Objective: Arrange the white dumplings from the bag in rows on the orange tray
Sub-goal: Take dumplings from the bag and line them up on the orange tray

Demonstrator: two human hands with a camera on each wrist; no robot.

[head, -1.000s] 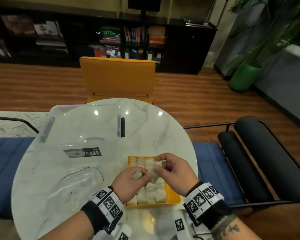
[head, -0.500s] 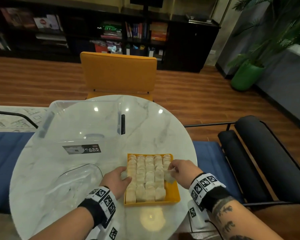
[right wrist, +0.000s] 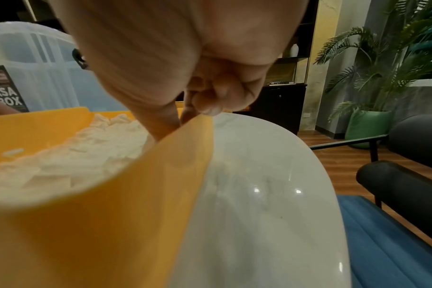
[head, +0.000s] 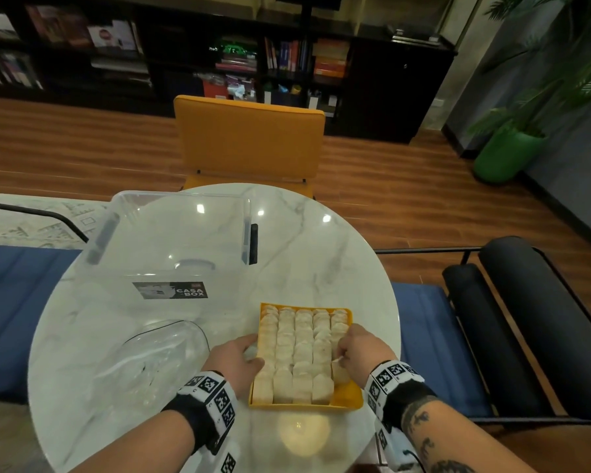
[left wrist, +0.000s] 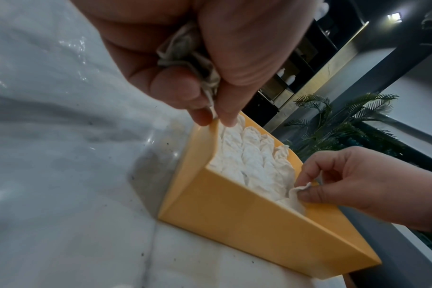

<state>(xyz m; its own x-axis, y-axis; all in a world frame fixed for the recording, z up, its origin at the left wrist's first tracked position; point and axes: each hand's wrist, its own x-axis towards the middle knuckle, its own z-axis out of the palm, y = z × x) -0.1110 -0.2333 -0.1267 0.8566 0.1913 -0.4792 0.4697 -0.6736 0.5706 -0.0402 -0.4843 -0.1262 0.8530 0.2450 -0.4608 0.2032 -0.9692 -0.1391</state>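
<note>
**Operator:** At far left on the marble table [head: 321,268] I see the emptied clear bag [head: 157,356]. My left hand [head: 234,360] grips a crumpled dumpling [left wrist: 185,56] and rests its fingertips on the left rim of the orange tray [head: 350,397].

**Supervisor:** Tray contents?

**Operator:** Rows of white dumplings [head: 302,349] run front to back along the tray's long axis. The only bare floor lies in the near-right corner.

**Supervisor:** Right hand?

**Operator:** My right hand [head: 360,353] pinches a dumpling [left wrist: 300,190] just above that gap. I judge it nearer; it should place first.
</note>
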